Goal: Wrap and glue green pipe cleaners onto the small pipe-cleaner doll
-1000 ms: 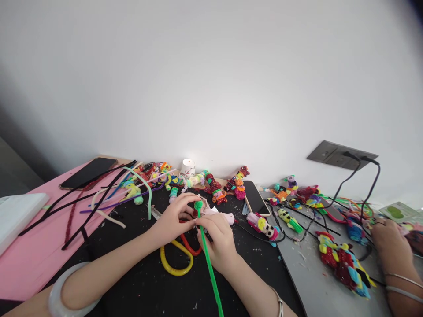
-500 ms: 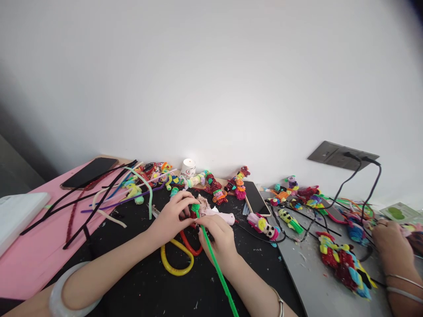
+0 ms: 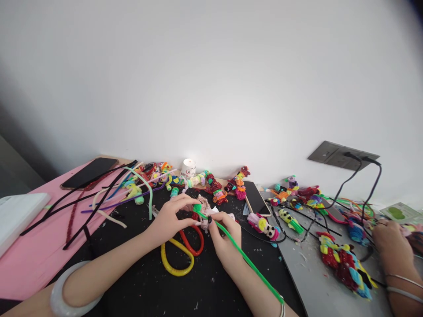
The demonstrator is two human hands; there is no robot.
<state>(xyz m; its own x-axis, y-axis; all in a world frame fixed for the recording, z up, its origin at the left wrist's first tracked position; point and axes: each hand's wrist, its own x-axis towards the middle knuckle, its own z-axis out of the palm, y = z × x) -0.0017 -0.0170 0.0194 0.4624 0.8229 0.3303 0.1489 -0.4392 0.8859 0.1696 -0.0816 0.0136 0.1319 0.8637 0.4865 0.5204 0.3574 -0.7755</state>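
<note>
My left hand [image 3: 172, 216] pinches a small figure [image 3: 198, 212] with a red body and a wound green top, just above the black mat [image 3: 139, 281]. My right hand [image 3: 224, 240] is closed on a long green pipe cleaner [image 3: 244, 257] whose upper end is coiled on that figure; its free end runs down to the right over my wrist. Scissors with one red and one yellow handle loop [image 3: 180, 255] lie under my hands. A pink tool [image 3: 228, 216] lies partly hidden behind my right hand.
Loose pipe cleaners [image 3: 99, 198] and a phone [image 3: 89, 172] lie on the pink board [image 3: 29, 259] at left. Finished colourful figures [image 3: 214, 185] line the wall, beside a second phone [image 3: 256, 198]. Another person's hand [image 3: 393, 248] works at the right, near cables [image 3: 350, 180] plugged into a wall socket [image 3: 342, 155].
My right hand has swung the free end of the green pipe cleaner from straight down to down-right, turning it round the figure. My left hand has kept its hold.
</note>
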